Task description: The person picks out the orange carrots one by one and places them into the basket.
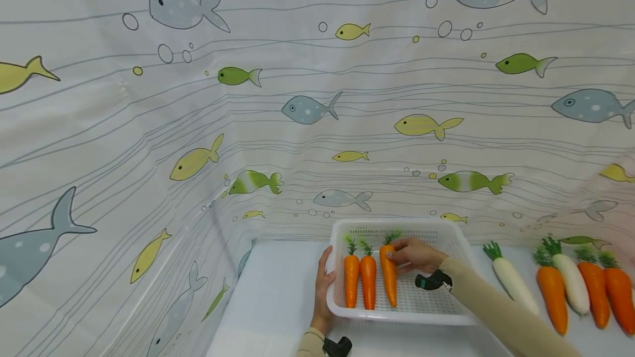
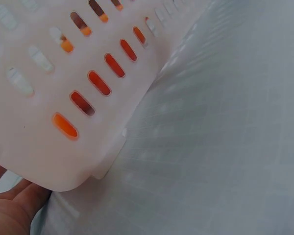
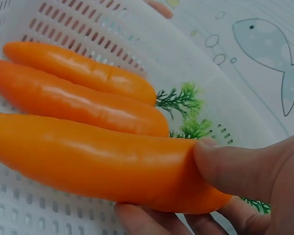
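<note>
My right hand pinches a plastic-looking orange carrot near its leafy green top, thumb on one side and fingers beneath in the right wrist view. That carrot is over the floor of a white perforated basket. Two more carrots lie side by side in the basket's left part, the leftmost carrot and the middle carrot, tops pointing away. At the basket's left side, my left hand holds the rim. The left wrist view shows the basket wall with orange showing through its slots.
Right of the basket, a white radish lies on the white table. Farther right are another white radish and several carrots, including a thick carrot. A fish-patterned curtain hangs behind and along the left.
</note>
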Available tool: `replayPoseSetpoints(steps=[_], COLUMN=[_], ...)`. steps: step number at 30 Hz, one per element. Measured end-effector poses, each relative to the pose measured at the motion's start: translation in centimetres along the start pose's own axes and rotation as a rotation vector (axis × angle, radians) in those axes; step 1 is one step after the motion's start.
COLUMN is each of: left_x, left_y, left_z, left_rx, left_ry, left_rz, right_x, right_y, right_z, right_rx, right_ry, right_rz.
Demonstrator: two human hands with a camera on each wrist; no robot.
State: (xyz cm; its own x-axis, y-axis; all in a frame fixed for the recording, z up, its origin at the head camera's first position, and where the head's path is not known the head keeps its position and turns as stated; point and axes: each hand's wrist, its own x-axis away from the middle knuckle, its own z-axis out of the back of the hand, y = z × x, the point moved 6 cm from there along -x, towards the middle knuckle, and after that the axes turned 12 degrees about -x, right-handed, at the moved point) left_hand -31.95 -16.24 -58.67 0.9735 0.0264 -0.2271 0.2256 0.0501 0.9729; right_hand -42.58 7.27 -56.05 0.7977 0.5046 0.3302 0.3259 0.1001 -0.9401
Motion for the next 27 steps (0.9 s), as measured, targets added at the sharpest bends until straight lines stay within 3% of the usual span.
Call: replayPoseSetpoints(steps=[7,27], left_x=[0.01,-0.11], left_y=[0.07,0.01], left_z=[0.00,0.02], left_rx=[-0.011,0.022], left_ry=[0.004,0.014], left_rz=[-0.004,-0.029], right_x=[-0.46,-0.31], right_y=[0.43,0.68], right_z=[-0.25,-0.73], right_rx=[0.059,0.044], right_ry=[0.021,0.052], right_rz=[-0.003,-0.010])
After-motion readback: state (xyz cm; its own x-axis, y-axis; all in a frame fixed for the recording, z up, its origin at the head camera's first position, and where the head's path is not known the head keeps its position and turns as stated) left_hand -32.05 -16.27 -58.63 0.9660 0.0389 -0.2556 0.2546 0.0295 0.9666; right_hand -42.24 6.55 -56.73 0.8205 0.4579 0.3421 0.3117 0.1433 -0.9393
